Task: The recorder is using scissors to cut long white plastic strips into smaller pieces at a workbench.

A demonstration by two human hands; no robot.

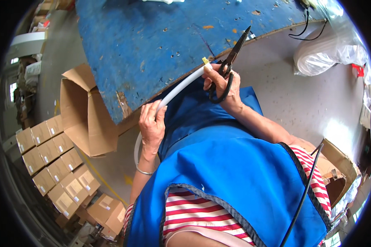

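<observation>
A white flexible tube (181, 87) runs from my left hand (151, 125) up to my right hand (220, 84). My left hand is closed around the tube's lower part, near the edge of the blue worktable (152, 41). My right hand pinches the tube's upper end, where a small yellow piece (205, 60) sticks out. The same hand has its fingers through the handles of black scissors (231, 61), whose blades are closed and point up over the table. A blue apron (226, 173) covers my lap beneath both hands.
An open cardboard box (86, 111) lies on the floor left of the table. Several small taped boxes (53, 156) are stacked at lower left. A clear plastic bag (325, 53) and a black cable (307, 29) lie at upper right. Another open box (338, 164) stands at right.
</observation>
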